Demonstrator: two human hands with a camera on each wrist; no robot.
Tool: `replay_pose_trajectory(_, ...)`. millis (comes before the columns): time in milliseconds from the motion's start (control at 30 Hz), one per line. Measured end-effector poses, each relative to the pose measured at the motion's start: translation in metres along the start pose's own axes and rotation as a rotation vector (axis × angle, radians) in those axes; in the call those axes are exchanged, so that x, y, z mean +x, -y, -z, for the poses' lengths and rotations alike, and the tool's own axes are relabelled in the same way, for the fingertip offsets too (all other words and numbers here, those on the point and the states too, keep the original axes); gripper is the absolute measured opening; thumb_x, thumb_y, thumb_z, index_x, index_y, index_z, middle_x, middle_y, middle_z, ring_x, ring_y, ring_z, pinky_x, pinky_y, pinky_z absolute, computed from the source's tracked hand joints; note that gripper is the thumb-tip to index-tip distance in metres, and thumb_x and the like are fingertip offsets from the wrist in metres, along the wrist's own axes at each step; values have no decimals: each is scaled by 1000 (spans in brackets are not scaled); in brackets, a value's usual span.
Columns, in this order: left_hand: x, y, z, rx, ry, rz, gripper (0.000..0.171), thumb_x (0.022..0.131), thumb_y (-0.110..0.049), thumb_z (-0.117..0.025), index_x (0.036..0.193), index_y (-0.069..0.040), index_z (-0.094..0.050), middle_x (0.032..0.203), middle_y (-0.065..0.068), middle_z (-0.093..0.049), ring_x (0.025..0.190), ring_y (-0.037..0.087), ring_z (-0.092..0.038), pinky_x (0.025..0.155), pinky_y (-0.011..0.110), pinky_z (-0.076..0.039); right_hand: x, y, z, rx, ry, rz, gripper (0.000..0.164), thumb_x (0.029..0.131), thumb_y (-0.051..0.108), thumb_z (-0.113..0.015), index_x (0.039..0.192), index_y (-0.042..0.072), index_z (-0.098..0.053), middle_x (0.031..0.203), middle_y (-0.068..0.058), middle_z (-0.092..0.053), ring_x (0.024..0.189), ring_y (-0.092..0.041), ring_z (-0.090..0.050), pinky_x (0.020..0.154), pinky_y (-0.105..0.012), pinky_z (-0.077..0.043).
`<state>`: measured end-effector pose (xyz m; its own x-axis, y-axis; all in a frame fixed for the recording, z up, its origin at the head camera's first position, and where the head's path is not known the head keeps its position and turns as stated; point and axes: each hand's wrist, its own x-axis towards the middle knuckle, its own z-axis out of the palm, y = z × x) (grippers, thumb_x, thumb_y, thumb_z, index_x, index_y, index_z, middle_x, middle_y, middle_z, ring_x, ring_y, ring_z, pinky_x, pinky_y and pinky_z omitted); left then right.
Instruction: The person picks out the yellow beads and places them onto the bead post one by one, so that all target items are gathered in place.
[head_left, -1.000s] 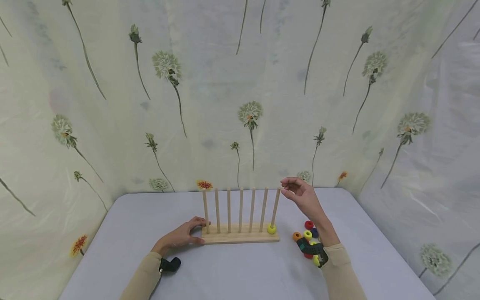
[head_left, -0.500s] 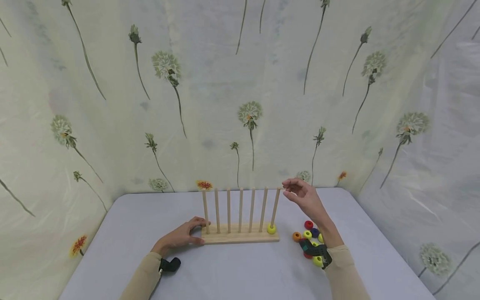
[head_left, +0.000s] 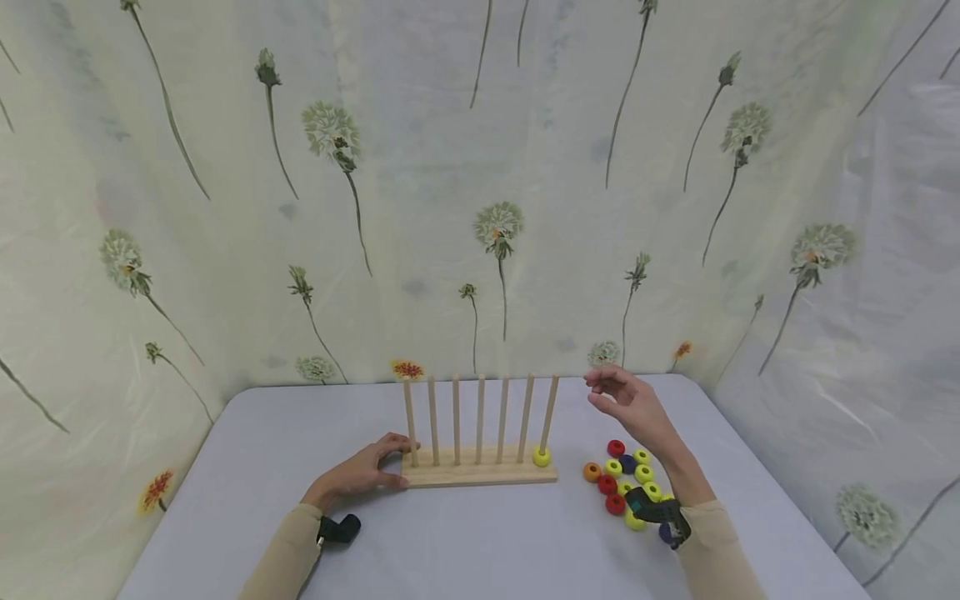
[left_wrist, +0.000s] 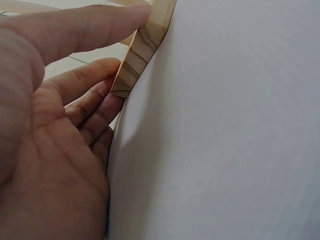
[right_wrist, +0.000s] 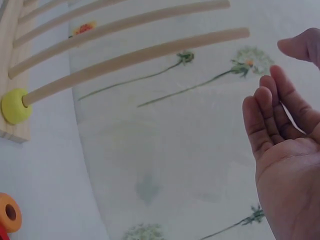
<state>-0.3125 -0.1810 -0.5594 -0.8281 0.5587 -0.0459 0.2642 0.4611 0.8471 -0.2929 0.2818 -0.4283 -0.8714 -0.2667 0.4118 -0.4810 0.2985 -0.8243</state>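
A wooden peg stand (head_left: 480, 477) with a row of several upright pegs stands on the table. One yellow bead (head_left: 542, 457) sits at the foot of its rightmost peg. My left hand (head_left: 360, 471) grips the stand's left end; in the left wrist view the thumb lies on one edge of the wood (left_wrist: 137, 60) and the fingers reach behind it. To the right of the rightmost peg's top, my right hand (head_left: 633, 408) is raised in the air. Its fingers are loosely bent, apart from the thumb, with nothing between them.
Loose beads in red, yellow, blue and orange lie right of the stand, among them an orange bead (head_left: 592, 472) and a red bead (head_left: 615, 504). My right wrist strap (head_left: 656, 512) hides some of them. A flower-patterned curtain (head_left: 420, 208) hangs behind the table.
My right hand has moved right, away from the top of the rightmost peg, uncovering more of the loose beads. The left hand and the stand have stayed in place.
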Motion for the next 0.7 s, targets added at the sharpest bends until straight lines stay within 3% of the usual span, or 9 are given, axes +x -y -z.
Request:
replay_pose_trajectory(133,0,1,0,3,1,4,65,80,-29,-78,137,-11,-52,145,10,-38,138,35,-32,112,60,-23,-9,-4,7,-16,3,1,33,91,6,-64,121,-4,-54,112,6,-59,101,-3,-57,86,-12,-48)
replay_pose_trajectory(400,2,0,1,28,-2,-5,64,80,-30,-78,136,-10,-53,144,9,-40,137,35,-35,111,59,-25,-27,-15,22,-37,-12,-46,36,91,11,-66,120,-5,-54,111,7,-59,100,-8,-58,84,-13,-50)
replay_pose_trajectory(700,1,0,-1,16,1,11,64,80,-31,-78,136,-13,-53,143,9,-41,136,34,-35,111,58,-24,-51,-28,39,-80,-11,-74,33,91,12,-66,118,-3,-54,109,10,-58,98,-1,-57,84,-12,-49)
